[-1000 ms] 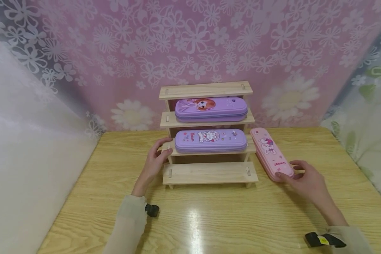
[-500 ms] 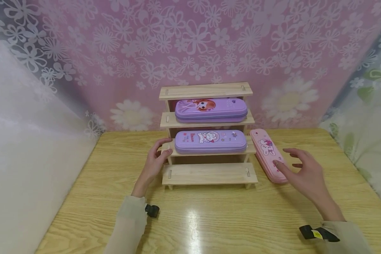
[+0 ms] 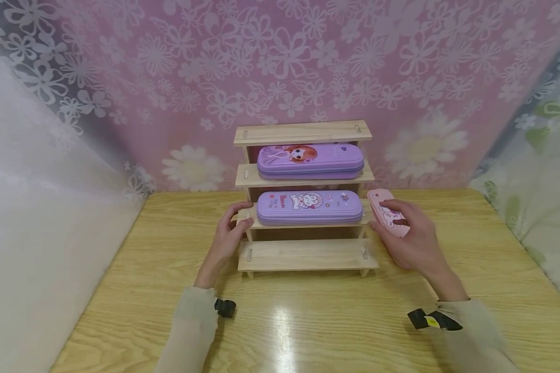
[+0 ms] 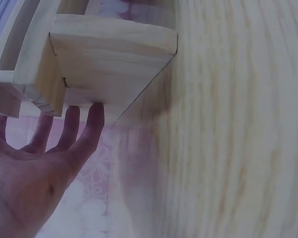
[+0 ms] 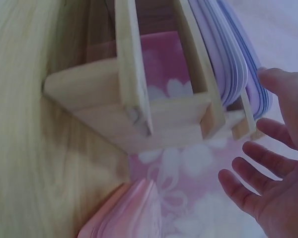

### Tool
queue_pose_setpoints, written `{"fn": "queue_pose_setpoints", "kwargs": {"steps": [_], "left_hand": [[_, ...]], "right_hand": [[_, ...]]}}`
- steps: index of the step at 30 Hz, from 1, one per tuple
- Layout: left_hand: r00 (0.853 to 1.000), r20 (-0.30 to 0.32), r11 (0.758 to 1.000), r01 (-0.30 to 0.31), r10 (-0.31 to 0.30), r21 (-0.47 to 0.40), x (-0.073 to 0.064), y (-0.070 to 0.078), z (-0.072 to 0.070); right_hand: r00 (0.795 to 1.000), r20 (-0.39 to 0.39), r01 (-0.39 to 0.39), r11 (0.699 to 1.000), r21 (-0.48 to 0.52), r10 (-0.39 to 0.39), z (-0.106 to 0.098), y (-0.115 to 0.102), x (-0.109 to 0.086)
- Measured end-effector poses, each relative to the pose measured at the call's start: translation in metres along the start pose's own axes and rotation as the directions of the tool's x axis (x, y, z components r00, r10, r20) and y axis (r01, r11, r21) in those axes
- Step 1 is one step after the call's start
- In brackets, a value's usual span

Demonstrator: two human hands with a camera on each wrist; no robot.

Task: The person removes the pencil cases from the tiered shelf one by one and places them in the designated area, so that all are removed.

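Pale wood under your left hand (image 3: pixel 226 233): it's gripping the left end of the stepped rack (image 3: pixel 308 254), and from the head camera we get the thumb at the front, with the longer fingers partly lost from sight. Over to the left wrist view, and there are those fingertips, against the rack's side, a detail the head camera misses!

Now to your right hand (image 3: pixel 413 235), and what a trick of angles! From above it covers much of the pink case (image 3: pixel 380 203), rabbit print and all, as if holding it. But the right wrist view settles it: fingers spread, nothing grasped, with clear air between your hand and that case, which lies down on the counter (image 3: pixel 144 269), just to the right of the rack.

Up on the steps, the head camera gives you the lids: purple case (image 3: pixel 310 161) with its red-haired figure on the higher step, lavender case (image 3: pixel 310 207) on the step below. The right wrist view offers only their rounded ends, zips and ridged sides, near your thumb.
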State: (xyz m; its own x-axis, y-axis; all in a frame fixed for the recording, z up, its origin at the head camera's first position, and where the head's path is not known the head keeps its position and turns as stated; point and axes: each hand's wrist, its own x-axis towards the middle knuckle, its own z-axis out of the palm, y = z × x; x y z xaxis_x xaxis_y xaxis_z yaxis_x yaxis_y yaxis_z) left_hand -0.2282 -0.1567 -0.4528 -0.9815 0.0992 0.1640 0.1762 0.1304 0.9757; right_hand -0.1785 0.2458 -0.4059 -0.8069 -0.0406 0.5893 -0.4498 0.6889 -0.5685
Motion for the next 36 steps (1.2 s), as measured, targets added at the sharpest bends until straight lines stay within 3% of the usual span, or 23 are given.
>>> {"fn": "queue_pose_setpoints", "kwargs": {"steps": [6, 13, 18, 24, 36], "left_hand": [[1.000, -0.005, 1.000, 0.001, -0.001, 0.010, -0.002, -0.001, -0.003], [1.000, 0.007, 1.000, -0.006, 0.006, 0.002, -0.004, 0.003, -0.002], [1.000, 0.009, 1.000, -0.002, 0.002, 0.003, -0.004, 0.003, -0.002], [1.000, 0.011, 1.000, -0.001, 0.001, -0.006, -0.003, 0.002, -0.001], [1.000, 0.018, 1.000, -0.004, 0.004, -0.029, 0.000, 0.002, 0.001]], "right_hand": [[0.996, 0.083, 0.041, 0.998, 0.038, -0.044, 0.012, -0.011, 0.009], [0.989, 0.121, 0.082, 0.996, 0.047, -0.087, 0.025, -0.013, 0.016], [0.982, 0.189, -0.024, 0.998, 0.050, 0.014, 0.030, -0.019, 0.022], [0.949, 0.285, -0.162, 0.984, 0.068, 0.137, 0.032, -0.020, 0.028], [0.921, 0.330, -0.255, 0.960, 0.113, 0.205, 0.026, -0.020, 0.026]]}}
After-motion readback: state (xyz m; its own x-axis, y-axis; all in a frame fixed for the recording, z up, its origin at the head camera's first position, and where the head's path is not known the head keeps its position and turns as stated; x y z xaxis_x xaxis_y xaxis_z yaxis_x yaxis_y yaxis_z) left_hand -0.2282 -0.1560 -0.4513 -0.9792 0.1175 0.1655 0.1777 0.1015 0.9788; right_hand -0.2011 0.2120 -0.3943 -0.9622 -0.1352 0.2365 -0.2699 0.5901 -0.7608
